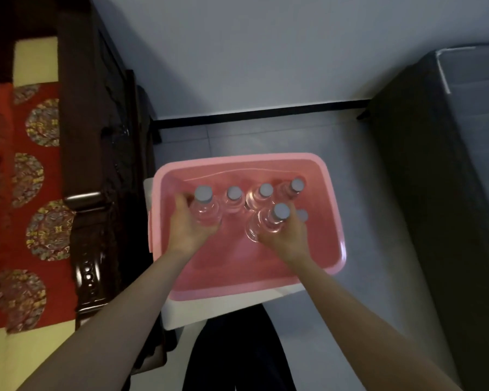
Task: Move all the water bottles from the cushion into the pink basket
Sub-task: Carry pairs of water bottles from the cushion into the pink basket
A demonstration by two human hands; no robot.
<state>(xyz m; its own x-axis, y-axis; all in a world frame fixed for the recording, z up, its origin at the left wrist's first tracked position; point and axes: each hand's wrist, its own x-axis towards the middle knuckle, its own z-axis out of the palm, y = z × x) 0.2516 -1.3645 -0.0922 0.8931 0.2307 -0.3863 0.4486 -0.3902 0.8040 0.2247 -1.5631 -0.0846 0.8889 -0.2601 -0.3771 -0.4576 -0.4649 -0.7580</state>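
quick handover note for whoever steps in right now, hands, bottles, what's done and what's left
Left hand: closed on an upright bottle at the left of the pink basket.
Right hand: closed on another bottle near the middle.
Done: four more capped bottles stand in the basket, three along the far wall and one partly hidden behind the right hand.
Left: let go of both; the visible part of the red cushion shows no bottles, so check the rest.

A low white stool (223, 309) stood on the grey tiled floor (364, 198) w/ the pink basket (333, 221) resting directly on top, basket overhanging its edges. Left: dark wood bench (102, 165) carried a red patterned cushion (26, 179).
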